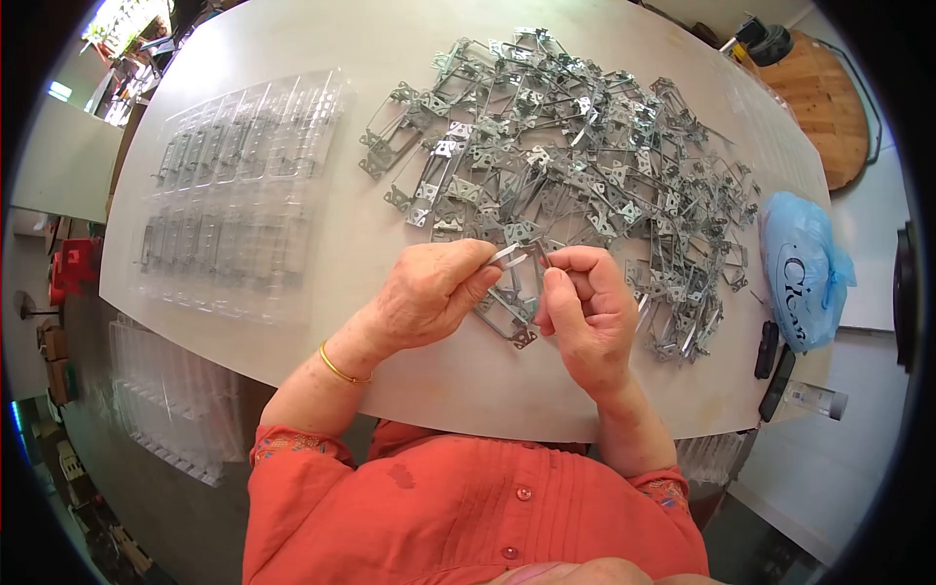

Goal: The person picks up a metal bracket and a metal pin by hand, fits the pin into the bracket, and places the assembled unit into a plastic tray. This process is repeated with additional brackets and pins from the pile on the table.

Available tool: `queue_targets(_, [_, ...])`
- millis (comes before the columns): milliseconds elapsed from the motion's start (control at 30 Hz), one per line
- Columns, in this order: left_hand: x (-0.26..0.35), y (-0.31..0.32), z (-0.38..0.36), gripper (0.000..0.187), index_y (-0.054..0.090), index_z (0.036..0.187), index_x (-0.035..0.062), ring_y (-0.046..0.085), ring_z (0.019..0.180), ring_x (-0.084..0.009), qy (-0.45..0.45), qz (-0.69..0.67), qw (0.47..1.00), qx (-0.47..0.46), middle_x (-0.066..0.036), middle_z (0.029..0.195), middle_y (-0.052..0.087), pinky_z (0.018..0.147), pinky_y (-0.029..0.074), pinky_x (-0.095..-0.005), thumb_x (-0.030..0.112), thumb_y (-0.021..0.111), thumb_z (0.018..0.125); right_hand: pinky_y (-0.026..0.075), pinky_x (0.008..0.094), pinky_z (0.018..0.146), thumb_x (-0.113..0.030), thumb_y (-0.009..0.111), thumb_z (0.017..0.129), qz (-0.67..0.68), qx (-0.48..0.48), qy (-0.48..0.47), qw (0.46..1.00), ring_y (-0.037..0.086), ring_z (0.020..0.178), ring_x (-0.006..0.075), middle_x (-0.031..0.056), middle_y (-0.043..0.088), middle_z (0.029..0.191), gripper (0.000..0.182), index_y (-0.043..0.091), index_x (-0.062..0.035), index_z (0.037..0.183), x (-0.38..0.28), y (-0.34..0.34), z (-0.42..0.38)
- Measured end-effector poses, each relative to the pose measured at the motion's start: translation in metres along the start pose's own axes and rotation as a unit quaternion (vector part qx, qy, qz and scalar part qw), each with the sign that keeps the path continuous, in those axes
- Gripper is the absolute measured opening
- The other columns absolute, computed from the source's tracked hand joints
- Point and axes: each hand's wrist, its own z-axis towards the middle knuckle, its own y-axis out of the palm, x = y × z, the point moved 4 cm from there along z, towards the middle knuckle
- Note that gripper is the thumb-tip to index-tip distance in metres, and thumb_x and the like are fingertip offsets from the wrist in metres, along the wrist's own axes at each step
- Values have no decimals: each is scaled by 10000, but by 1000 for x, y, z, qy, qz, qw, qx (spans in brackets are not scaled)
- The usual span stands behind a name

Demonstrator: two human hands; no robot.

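At the near edge of a heap of silver metal brackets [546,136], my two hands face each other over the table. My left hand [439,292] is closed, thumb against the bent forefinger, pinching a thin flat metal strip [505,255] that points right. Thumb and forefinger of my right hand [588,307] pinch a thin metal piece [544,255], its other fingers curled in. Just below and between the hands lies one bracket [525,336] with a holed end plate.
A clear plastic tray [327,210] holding rows of metal brackets lies on the left of the table [390,390]. At the right edge sit a blue plastic bag [807,268], black objects [775,380] and a clear bottle [817,400]. Stacked clear trays [175,400] stand lower left.
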Motion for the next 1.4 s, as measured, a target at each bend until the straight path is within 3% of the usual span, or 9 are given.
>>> queue_targets(200, [2,0,1,110,620,1039,-22,605,630,-305,-10,-7,1000,5,-130,784,634,576,465,-392,64,659,982,449,205,549,-10,612,1000,-1,6,3,1000,568,598,23,-8,647,693,127,591,6,1125,1,-3,0])
queue_targets(467, [7,-3,5,132,622,1028,-2,531,584,-282,49,76,995,29,-94,710,544,553,424,-394,69,699,946,407,199,538,20,636,967,-72,21,-15,997,514,603,-4,-26,622,684,123,609,0,1085,2,-6,-1])
queue_targets(900, [12,-4,5,146,628,1029,4,547,599,-294,58,103,993,16,-97,721,554,558,435,-401,82,710,935,378,202,508,30,638,960,-94,13,-53,994,496,584,-7,-23,614,672,123,607,-3,1074,1,-6,0])
queue_targets(1100, [11,0,4,167,646,1029,4,585,638,-308,75,100,992,13,-110,751,591,579,460,-408,81,728,906,446,218,546,-42,644,997,-75,4,-29,997,577,605,32,15,658,692,165,601,6,1149,-2,-7,1])
queue_targets(1200, [16,-1,4,165,651,1023,-1,584,643,-304,76,79,994,-8,-110,760,598,588,465,-403,108,723,921,511,231,586,-100,619,1037,-53,-38,-5,998,633,640,65,36,690,749,245,579,16,1248,2,-5,4])
queue_targets(1267, [16,-1,3,169,656,1006,-6,588,655,-288,27,4,999,-34,-112,768,606,597,465,-396,135,719,938,553,240,609,-131,586,1063,-1,-88,42,995,667,665,95,56,711,807,299,552,23,1316,7,-5,5])
queue_targets(1400, [11,-2,3,154,658,985,-13,594,682,-269,-4,-77,996,-55,-115,793,615,618,470,-379,129,706,951,559,238,616,-140,574,1070,79,-113,66,988,672,681,101,59,706,816,257,565,21,1270,7,-6,4])
